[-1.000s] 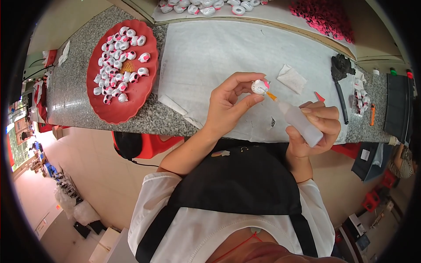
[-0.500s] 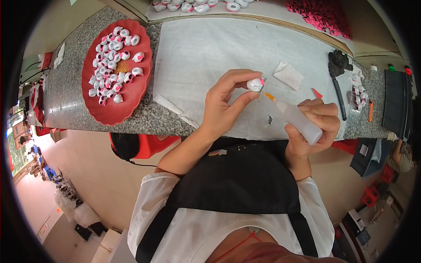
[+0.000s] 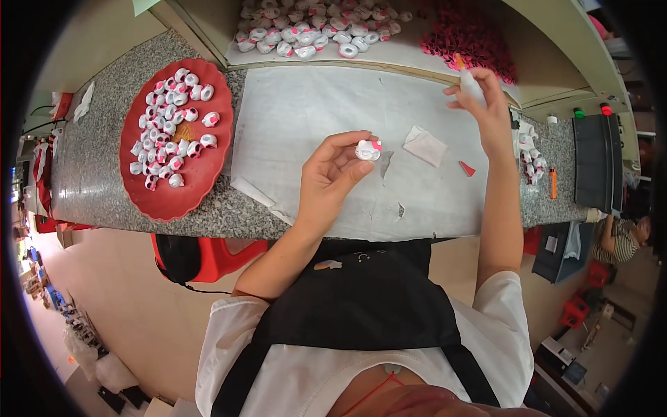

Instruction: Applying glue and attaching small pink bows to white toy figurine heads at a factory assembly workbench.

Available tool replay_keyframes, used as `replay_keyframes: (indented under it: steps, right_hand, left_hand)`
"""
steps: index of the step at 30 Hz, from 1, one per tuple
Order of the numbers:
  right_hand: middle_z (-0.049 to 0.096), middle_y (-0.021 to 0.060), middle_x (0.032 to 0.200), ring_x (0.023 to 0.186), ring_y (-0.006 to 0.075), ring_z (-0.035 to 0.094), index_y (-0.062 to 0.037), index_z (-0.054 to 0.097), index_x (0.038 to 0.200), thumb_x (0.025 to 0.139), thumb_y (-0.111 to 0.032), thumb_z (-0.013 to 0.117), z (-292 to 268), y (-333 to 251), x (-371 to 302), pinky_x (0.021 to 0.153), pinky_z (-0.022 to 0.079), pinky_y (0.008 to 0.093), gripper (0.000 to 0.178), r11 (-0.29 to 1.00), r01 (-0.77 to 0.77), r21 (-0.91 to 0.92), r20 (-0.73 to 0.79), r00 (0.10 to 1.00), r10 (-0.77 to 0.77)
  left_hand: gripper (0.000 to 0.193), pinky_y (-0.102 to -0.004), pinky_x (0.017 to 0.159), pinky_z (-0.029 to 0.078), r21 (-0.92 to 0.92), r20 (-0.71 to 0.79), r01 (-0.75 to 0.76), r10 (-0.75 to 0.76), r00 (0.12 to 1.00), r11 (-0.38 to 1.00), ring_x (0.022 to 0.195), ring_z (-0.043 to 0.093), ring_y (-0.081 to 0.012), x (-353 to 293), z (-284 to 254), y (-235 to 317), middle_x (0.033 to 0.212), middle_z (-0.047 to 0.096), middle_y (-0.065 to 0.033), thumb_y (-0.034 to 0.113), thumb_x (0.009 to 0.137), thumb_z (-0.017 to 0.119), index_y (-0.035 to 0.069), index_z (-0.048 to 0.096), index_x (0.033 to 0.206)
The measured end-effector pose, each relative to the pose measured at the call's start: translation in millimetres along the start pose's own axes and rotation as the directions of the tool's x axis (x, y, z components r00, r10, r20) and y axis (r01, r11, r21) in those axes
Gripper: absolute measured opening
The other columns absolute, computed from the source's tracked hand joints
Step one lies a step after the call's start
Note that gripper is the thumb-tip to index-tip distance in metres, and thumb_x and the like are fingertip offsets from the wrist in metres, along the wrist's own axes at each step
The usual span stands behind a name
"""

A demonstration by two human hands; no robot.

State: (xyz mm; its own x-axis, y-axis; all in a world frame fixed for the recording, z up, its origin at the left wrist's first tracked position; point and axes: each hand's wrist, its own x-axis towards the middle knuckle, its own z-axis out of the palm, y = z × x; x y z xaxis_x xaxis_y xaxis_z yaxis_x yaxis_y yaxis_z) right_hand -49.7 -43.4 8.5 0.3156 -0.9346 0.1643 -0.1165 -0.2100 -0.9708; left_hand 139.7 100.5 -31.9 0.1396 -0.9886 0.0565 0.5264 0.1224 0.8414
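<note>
Between the thumb and fingertips of my left hand is a small white figurine head with a pink patch, held above the white sheet. My right hand is stretched out to the far right, near the edge of the shelf. It grips a translucent squeeze bottle whose orange tip points up and away from me. Just beyond the tip lies a heap of small pink pieces. Two fingers of that hand stick out beside the bottle.
A red scalloped plate with several white-and-pink heads stands at left. More heads fill the shelf at the back. A folded white paper, a red scrap, an orange marker-like stick and a dark bin are at right.
My right hand has carried the squeeze bottle away from the figurine head, up toward the pink heap. My left hand has moved slightly left, still holding the head. The view has shifted.
</note>
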Motion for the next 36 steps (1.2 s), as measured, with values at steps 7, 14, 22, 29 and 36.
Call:
replay_keyframes:
  steps: [7, 14, 22, 29, 36]
  right_hand:
    - [0.055, 0.0172, 0.076, 0.067, 0.0317, 0.054, -0.0030, 0.053, 0.084, 0.068, -0.028, 0.059, -6, 58, 109, 0.059, 0.043, 0.0378, 0.030, 0.299, 0.181, -0.937, 0.072, 0.937, -0.342]
    - [0.057, 0.0148, 0.076, 0.068, 0.0281, 0.056, -0.0051, 0.056, 0.084, 0.070, -0.025, 0.055, -13, 46, 103, 0.059, 0.044, 0.0348, 0.024, 0.541, 0.171, -0.824, -0.041, 0.933, -0.358]
    - [0.056, 0.0055, 0.069, 0.059, 0.0084, 0.050, -0.0017, 0.056, 0.082, 0.072, -0.008, 0.053, -17, 13, 56, 0.053, 0.039, 0.0215, 0.012, 0.954, -0.075, -0.291, -0.183, 0.983, 0.021]
    - [0.054, 0.0078, 0.069, 0.059, 0.0114, 0.050, 0.0029, 0.053, 0.075, 0.065, 0.003, 0.056, 29, -22, -63, 0.057, 0.039, 0.0212, 0.010, 0.989, -0.140, 0.039, -0.027, 0.990, 0.141]
    - [0.054, 0.0098, 0.070, 0.060, 0.0145, 0.052, 0.0027, 0.052, 0.073, 0.063, 0.008, 0.056, 60, -3, -92, 0.058, 0.044, 0.0254, 0.012, 0.871, -0.257, 0.418, -0.008, 0.958, 0.286]
  left_hand:
    - [0.030, -0.0247, 0.080, 0.039, 0.023, 0.012, 0.057, -0.057, 0.998, 0.998, 0.091, 0.050, -0.0132, 3, 1, -2, 0.099, 0.052, -0.0093, -0.003, 0.073, 0.053, -0.001, 0.045, 0.102]
    - [0.030, -0.0228, 0.076, 0.040, -0.003, 0.011, 0.083, -0.083, 0.997, 0.997, 0.087, 0.050, -0.0113, 1, 1, 0, 0.098, 0.052, -0.0079, -0.003, 0.073, 0.053, 0.000, 0.046, 0.102]
    - [0.030, -0.0329, 0.082, 0.042, 0.016, -0.016, 0.080, -0.080, 0.997, 0.997, 0.090, 0.051, -0.0156, 6, 4, -1, 0.098, 0.051, -0.0102, -0.002, 0.073, 0.054, -0.001, 0.045, 0.102]
    - [0.030, -0.0282, 0.079, 0.042, 0.004, -0.036, 0.074, -0.074, 0.997, 0.997, 0.089, 0.052, -0.0146, 1, 4, -2, 0.098, 0.052, -0.0102, -0.003, 0.073, 0.054, -0.002, 0.045, 0.102]
    - [0.030, -0.0244, 0.074, 0.043, 0.161, -0.024, 0.010, -0.007, 1.000, 0.987, 0.087, 0.052, -0.0134, 1, 9, -5, 0.098, 0.053, -0.0098, -0.006, 0.072, 0.054, -0.002, 0.047, 0.101]
